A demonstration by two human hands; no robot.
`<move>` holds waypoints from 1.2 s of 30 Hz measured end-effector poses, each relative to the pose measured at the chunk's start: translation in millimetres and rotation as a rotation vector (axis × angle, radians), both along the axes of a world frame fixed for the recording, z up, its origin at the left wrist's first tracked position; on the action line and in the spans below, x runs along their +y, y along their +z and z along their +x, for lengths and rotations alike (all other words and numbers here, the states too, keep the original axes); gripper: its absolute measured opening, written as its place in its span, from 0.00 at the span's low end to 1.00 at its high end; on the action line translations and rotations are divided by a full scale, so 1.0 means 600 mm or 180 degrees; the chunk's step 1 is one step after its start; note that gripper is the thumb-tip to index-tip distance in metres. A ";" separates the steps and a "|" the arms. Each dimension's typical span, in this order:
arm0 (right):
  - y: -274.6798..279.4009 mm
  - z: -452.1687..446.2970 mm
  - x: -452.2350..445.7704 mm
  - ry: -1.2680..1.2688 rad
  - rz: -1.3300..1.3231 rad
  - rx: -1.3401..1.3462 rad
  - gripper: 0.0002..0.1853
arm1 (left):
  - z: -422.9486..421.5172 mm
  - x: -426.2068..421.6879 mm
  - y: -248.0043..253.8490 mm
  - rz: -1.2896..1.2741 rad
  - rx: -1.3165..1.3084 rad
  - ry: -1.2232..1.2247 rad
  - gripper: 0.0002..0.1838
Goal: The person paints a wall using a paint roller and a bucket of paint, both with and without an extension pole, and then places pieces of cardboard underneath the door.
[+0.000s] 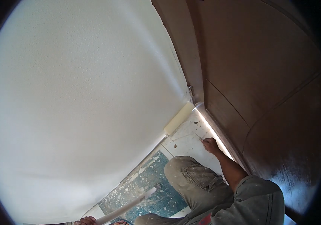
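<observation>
My right hand [210, 145] is closed around the handle of a paint roller. Its long cream sleeve [179, 118] lies along the foot of the white wall [89, 93], close to the door corner. A thin wire frame runs from the sleeve back toward my fingers; most of the handle is hidden in my grip. At the bottom edge, my left hand [85, 221] is partly cut off, with its fingers curled at the near end of a white pole [127, 206]. That pole slants over a paint-spattered blue-green sheet [151, 170].
A large brown door [258, 75] and its frame [190, 48] rise on the right, with bright light showing through the gap below. Pale floor tiles [184, 144] carry a few dark specks. My bent knee [183, 167] is between my hands.
</observation>
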State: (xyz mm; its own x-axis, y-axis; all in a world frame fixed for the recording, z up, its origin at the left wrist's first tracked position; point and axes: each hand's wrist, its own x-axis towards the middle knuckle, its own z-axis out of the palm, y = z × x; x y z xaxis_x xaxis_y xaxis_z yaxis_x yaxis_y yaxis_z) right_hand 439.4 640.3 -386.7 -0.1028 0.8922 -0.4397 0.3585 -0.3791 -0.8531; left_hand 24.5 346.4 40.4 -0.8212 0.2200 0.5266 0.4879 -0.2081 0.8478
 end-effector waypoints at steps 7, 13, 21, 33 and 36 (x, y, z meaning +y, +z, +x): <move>-0.011 0.002 0.002 0.0072 -0.0312 -0.0065 0.29 | 0.002 0.001 -0.001 0.0058 -0.0093 -0.0086 0.23; -0.004 0.012 0.000 0.0123 -0.0469 -0.0352 0.30 | -0.009 -0.013 -0.012 0.0092 -0.0176 -0.0226 0.22; -0.030 0.004 -0.007 0.0245 0.0285 -0.0833 0.31 | -0.007 -0.004 -0.007 -0.0036 0.0005 -0.0112 0.23; 0.029 -0.021 0.027 0.0318 0.0967 0.0431 0.22 | -0.004 -0.017 -0.017 -0.0090 0.0116 -0.0121 0.23; 0.082 -0.041 0.029 0.0265 0.0916 0.0604 0.21 | -0.001 -0.010 -0.015 -0.0052 0.0151 -0.0192 0.24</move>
State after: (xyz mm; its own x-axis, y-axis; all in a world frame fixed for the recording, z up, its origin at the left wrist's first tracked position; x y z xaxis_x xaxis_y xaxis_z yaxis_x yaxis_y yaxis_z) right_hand 414.8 657.5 -337.6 -0.2360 0.9619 -0.1378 0.2030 -0.0898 -0.9750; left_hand 24.1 340.6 31.4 -0.7804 0.2773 0.5604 0.5145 -0.2245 0.8276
